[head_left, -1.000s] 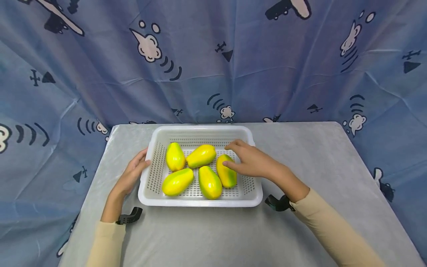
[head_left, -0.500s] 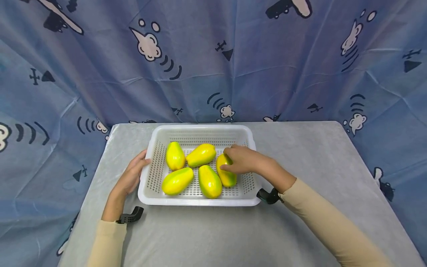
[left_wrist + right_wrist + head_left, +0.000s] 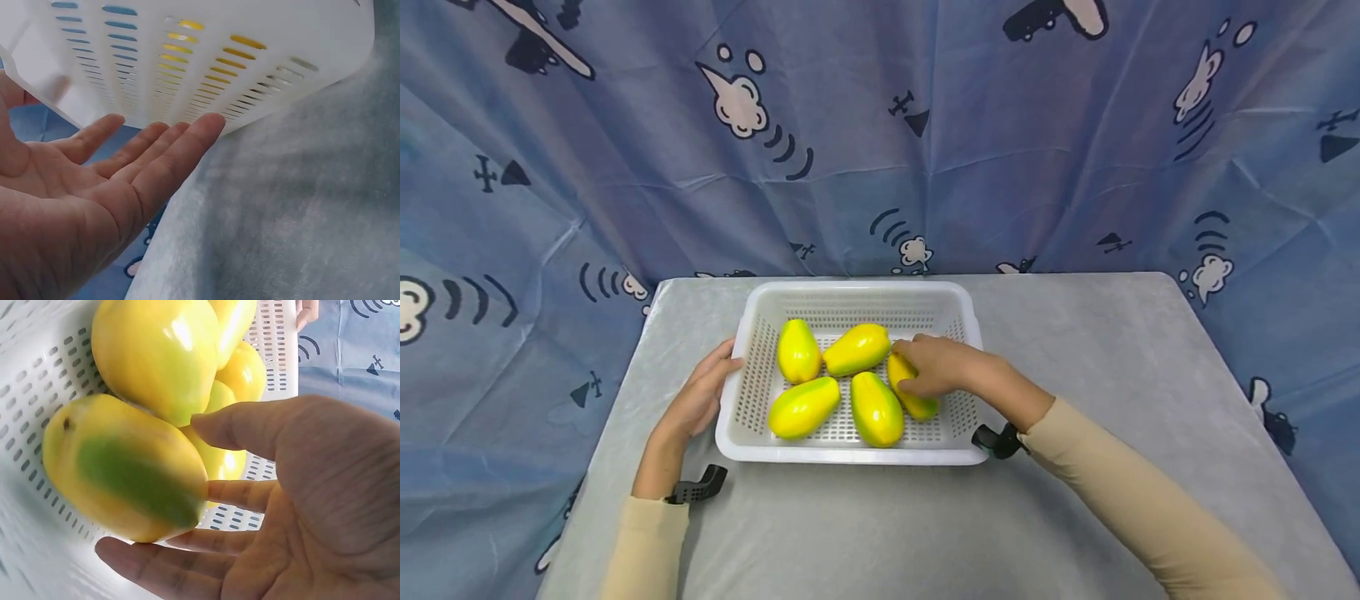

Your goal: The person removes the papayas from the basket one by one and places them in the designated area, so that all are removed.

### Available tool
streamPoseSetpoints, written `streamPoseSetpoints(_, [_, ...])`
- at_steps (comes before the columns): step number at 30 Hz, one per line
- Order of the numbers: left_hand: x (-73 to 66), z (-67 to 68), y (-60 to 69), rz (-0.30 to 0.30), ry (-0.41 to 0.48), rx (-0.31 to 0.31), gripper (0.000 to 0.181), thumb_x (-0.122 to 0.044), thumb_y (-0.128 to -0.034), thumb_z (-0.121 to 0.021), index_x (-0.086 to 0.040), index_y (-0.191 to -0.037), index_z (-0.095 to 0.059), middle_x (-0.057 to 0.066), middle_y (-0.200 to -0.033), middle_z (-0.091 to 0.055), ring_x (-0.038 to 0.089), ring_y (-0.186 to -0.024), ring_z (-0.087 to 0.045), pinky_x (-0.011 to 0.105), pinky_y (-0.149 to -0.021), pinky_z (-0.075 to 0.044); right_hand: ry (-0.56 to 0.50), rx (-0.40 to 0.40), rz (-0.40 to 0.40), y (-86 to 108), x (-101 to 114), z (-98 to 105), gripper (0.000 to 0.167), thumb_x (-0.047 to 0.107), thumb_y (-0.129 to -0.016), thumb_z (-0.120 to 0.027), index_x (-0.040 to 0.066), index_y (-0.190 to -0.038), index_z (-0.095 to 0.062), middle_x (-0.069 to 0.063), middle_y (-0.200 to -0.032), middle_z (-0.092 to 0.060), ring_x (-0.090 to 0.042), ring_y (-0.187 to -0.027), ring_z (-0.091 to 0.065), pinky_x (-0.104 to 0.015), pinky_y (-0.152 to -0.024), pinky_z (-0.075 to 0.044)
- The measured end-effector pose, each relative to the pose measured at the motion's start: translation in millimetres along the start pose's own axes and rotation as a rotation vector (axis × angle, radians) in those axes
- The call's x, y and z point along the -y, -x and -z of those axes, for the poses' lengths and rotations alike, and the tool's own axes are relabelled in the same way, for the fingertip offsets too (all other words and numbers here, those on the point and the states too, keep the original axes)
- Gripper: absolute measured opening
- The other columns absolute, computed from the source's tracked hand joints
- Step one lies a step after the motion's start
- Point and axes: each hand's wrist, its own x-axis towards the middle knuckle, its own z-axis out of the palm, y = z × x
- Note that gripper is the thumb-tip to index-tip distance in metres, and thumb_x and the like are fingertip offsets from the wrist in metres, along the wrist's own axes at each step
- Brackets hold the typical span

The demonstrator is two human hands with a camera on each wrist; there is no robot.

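A white perforated plastic basket point(image 3: 850, 456) stands on the table with several yellow-green papayas in it. At its left side my left hand point(image 3: 700, 392) holds the wall, thumb over the rim and fingers nearly straight along the outside. The left wrist view shows those fingers point(image 3: 175, 156) against the slotted wall. Inside the basket, my right hand point(image 3: 943, 365) grips the rightmost papaya point(image 3: 917, 403), which lies tilted. In the right wrist view this papaya point(image 3: 125, 469) has a green patch and sits between thumb and fingers; part of the fingers is hidden behind it.
Other papayas lie close to the gripped one: a front middle papaya point(image 3: 876, 410), a back middle papaya point(image 3: 856, 348), a back left papaya point(image 3: 798, 351) and a front left papaya point(image 3: 803, 408). A grey cloth covers the table point(image 3: 1090, 358). A blue patterned curtain point(image 3: 850, 150) hangs behind.
My right hand has come down and left onto the rightmost papaya and its fingers have closed round it. That papaya has turned slightly. The left hand stays at the basket.
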Motion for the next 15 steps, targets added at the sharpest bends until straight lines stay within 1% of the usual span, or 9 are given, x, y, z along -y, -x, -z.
streamPoseSetpoints(6, [-0.8,0.1,0.8,0.006,0.020,-0.007,0.062,-0.020,-0.1131,-0.036,-0.001,-0.168,-0.016,0.035,-0.166,-0.029,0.005,-0.120,-0.065,0.026,-0.096,-0.058,-0.019,-0.001,0.026,-6.7,1.5,-1.9,0.061,0.027,-0.099,-0.068,0.015,-0.157,-0.051,-0.012,-0.129,-0.063,-0.024,-0.103,-0.059,-0.042,-0.094,-0.054])
streamPoseSetpoints(11, [-0.6,0.0,1.7,0.012,0.022,-0.001,0.062,-0.022,-0.1136,-0.038,-0.001,-0.168,-0.016,0.035,-0.165,-0.029,0.006,-0.122,-0.065,0.027,-0.097,-0.058,-0.029,0.007,0.033,-8.9,2.0,-4.7,0.062,0.024,-0.098,-0.072,0.023,-0.156,-0.053,-0.011,-0.128,-0.062,-0.024,-0.103,-0.058,-0.043,-0.093,-0.054])
streamPoseSetpoints(13, [-0.7,0.1,1.4,0.008,0.019,0.002,0.062,-0.022,-0.1137,-0.038,-0.001,-0.168,-0.017,0.035,-0.165,-0.029,0.006,-0.123,-0.065,0.027,-0.097,-0.058,-0.026,0.002,0.044,-9.8,1.4,-5.3,0.061,0.023,-0.098,-0.074,0.024,-0.156,-0.054,-0.011,-0.128,-0.063,-0.024,-0.103,-0.058,-0.043,-0.094,-0.053])
streamPoseSetpoints(15, [-1.3,0.5,1.1,0.005,0.014,0.004,0.062,-0.023,-0.1138,-0.038,-0.001,-0.168,-0.017,0.035,-0.165,-0.030,0.006,-0.123,-0.065,0.027,-0.097,-0.058,-0.021,-0.008,0.054,-10.5,0.4,-5.6,0.061,0.022,-0.097,-0.074,0.022,-0.155,-0.054,-0.010,-0.128,-0.065,-0.024,-0.104,-0.058,-0.043,-0.095,-0.053])
